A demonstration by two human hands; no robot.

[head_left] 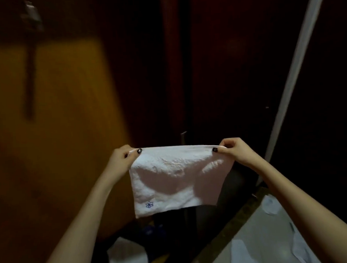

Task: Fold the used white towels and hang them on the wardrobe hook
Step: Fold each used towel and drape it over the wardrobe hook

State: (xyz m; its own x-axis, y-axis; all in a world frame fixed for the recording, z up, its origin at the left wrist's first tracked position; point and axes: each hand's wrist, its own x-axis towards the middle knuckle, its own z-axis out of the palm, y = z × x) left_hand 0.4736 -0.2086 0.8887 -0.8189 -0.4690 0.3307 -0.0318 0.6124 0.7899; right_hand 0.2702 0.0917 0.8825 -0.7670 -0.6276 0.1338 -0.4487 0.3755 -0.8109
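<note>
Two hands are up front: the towel (pixel 177 177) is held stretched flat in mid-air, its top-left corner pinched by the left hand (pixel 122 158) and its top-right corner by the right hand (pixel 235 151), with thumbs and fingers clamped on the cloth. A tiny blue flower (pixel 149 204) is marked near its lower-left corner. Dark doors (pixel 235 67) are seen behind, pretty dim.

The towel (pixel 177 177) hangs spread between the left hand (pixel 122 157), pinching its upper left corner, and the right hand (pixel 233 150), pinching its upper right corner. The wardrobe (pixel 225 68) stands behind it. Below the towel, a cloth (pixel 127 256) lies left of a flat surface (pixel 260 235).
</note>
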